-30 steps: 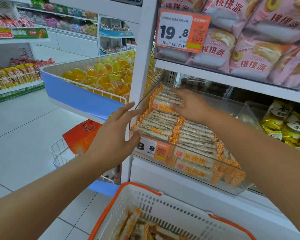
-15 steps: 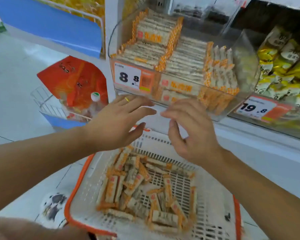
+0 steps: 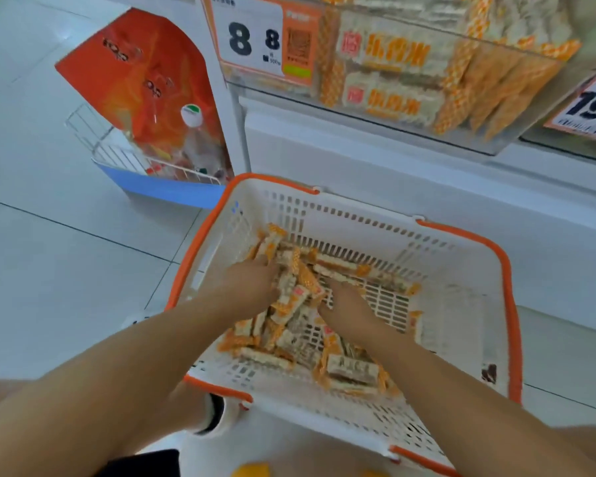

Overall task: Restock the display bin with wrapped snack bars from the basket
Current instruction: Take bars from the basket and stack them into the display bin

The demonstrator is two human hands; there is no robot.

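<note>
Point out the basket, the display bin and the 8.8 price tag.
basket (image 3: 369, 215): head view, on its far white wall.
display bin (image 3: 516, 108): head view, on its clear front wall.
price tag (image 3: 252, 39): head view, on the white part with the digits.

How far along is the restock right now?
Done: the display bin already shows stacked bars behind its clear front. In hand: left hand and right hand are both down in the basket, among the snack bars; any grip is unclear. Left: many bars still lie loose in the basket.
</note>
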